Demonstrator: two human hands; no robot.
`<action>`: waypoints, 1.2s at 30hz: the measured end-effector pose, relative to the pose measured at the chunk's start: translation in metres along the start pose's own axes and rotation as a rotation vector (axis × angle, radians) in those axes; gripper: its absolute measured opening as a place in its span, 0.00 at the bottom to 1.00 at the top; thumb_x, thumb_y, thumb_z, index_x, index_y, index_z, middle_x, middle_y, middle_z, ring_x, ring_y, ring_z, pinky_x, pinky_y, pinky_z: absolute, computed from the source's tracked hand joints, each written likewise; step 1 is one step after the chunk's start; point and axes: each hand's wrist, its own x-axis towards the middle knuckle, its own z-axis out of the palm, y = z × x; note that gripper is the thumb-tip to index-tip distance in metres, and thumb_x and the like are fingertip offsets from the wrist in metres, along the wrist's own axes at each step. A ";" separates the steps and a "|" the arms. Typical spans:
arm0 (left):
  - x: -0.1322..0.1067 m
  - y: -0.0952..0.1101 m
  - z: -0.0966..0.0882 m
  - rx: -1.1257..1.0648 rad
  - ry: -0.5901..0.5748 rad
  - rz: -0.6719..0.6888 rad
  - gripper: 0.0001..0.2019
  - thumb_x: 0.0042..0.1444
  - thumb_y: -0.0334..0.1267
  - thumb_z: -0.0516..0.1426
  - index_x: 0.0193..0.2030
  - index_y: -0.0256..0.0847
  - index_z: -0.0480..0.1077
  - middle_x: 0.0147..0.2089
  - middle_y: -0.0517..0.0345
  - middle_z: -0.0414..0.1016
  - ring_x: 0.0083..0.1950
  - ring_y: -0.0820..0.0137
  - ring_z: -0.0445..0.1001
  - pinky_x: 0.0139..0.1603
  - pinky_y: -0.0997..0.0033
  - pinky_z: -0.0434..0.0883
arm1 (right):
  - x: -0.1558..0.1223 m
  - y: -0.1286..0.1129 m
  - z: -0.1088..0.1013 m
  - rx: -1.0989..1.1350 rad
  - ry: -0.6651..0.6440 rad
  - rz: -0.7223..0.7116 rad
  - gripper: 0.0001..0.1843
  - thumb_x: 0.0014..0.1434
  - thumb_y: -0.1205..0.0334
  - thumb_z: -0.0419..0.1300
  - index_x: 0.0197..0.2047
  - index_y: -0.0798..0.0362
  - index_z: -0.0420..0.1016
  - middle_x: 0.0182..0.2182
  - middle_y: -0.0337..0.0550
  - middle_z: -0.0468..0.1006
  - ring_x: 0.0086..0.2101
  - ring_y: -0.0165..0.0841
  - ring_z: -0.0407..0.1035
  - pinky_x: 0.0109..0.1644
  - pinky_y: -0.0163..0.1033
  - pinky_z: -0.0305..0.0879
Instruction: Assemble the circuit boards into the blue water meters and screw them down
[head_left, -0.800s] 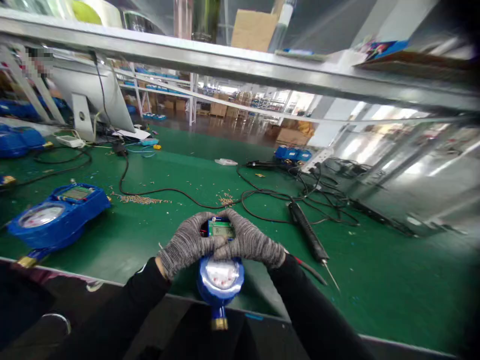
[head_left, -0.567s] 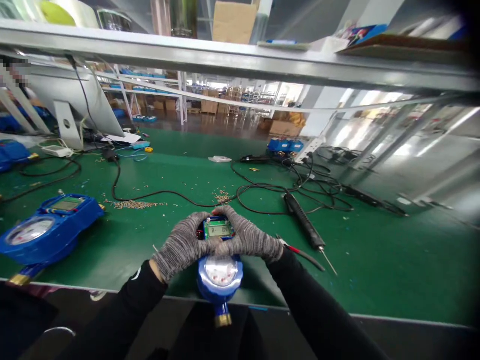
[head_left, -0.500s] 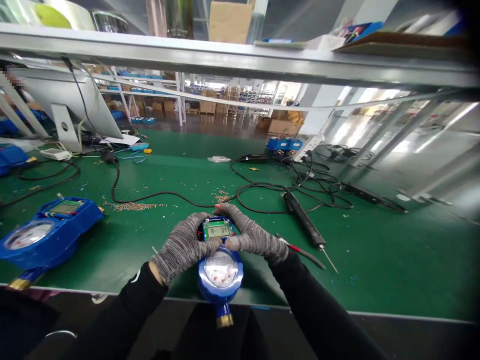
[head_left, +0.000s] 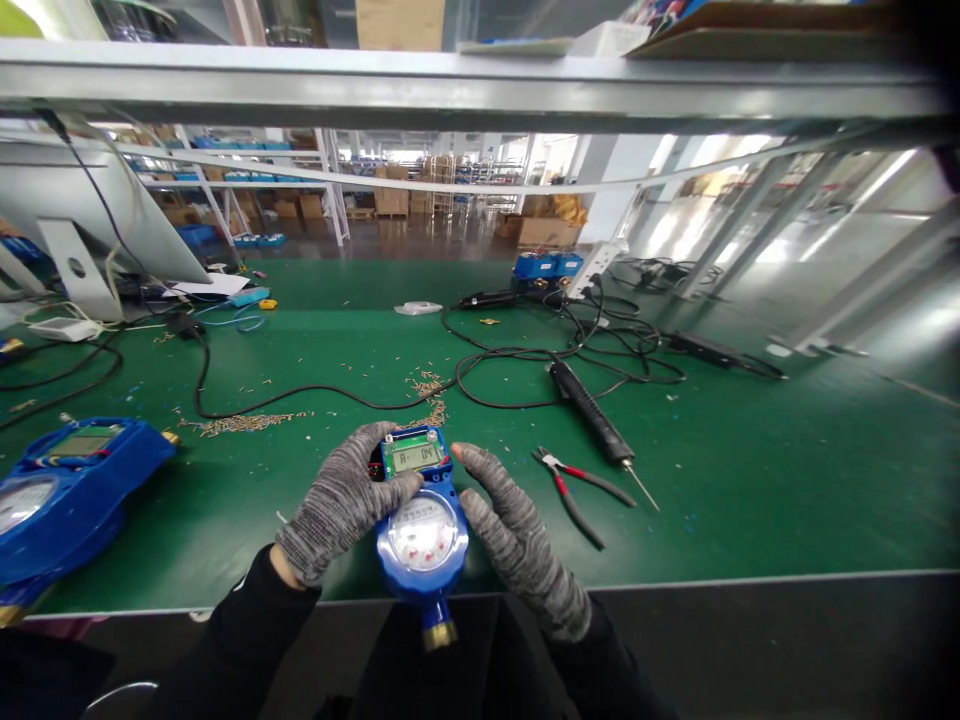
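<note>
A blue water meter (head_left: 422, 530) lies at the table's front edge, its brass end jutting past the edge toward me. Its small display reads "A- 04" or similar, set in an uncovered green circuit board (head_left: 414, 453). My left hand (head_left: 349, 497), in a grey knitted glove, grips the meter's left side with the thumb across the front below the display. My right hand (head_left: 517, 530), gloved alike, is at the meter's right side, fingers apart and not wrapped around it. Whether its fingertips touch the casing I cannot tell.
Red-handled cutters (head_left: 577, 485) and a black electric screwdriver (head_left: 592, 415) lie to the right. Small screws (head_left: 244, 424) are scattered behind the meter. Another blue meter (head_left: 82, 490) sits at left. Black cables (head_left: 322, 388) cross the green table; a metal shelf beam (head_left: 450, 95) spans above.
My right hand has come off the top of the meter and moved down to its right side, uncovering the cutters. My left hand keeps its hold. The whole view has shifted slightly.
</note>
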 end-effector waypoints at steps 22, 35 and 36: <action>-0.001 0.002 -0.005 -0.152 -0.086 -0.045 0.31 0.46 0.41 0.66 0.57 0.39 0.64 0.58 0.46 0.70 0.58 0.56 0.69 0.57 0.52 0.69 | 0.062 -0.018 -0.002 -0.401 -0.217 -0.468 0.07 0.59 0.65 0.59 0.41 0.50 0.75 0.40 0.44 0.74 0.44 0.39 0.65 0.51 0.51 0.64; -0.012 -0.006 -0.013 0.082 0.036 0.203 0.31 0.48 0.38 0.65 0.60 0.44 0.62 0.61 0.49 0.67 0.62 0.58 0.65 0.64 0.50 0.63 | 0.066 -0.021 -0.007 -0.523 -0.344 -0.619 0.09 0.61 0.63 0.53 0.43 0.51 0.73 0.39 0.45 0.74 0.46 0.40 0.65 0.58 0.56 0.57; -0.017 -0.009 -0.013 0.169 0.116 0.303 0.28 0.50 0.36 0.63 0.59 0.45 0.63 0.61 0.51 0.67 0.63 0.58 0.65 0.65 0.50 0.61 | 0.066 -0.020 -0.008 -0.525 -0.360 -0.626 0.10 0.62 0.62 0.53 0.44 0.51 0.73 0.40 0.46 0.73 0.47 0.40 0.64 0.57 0.55 0.57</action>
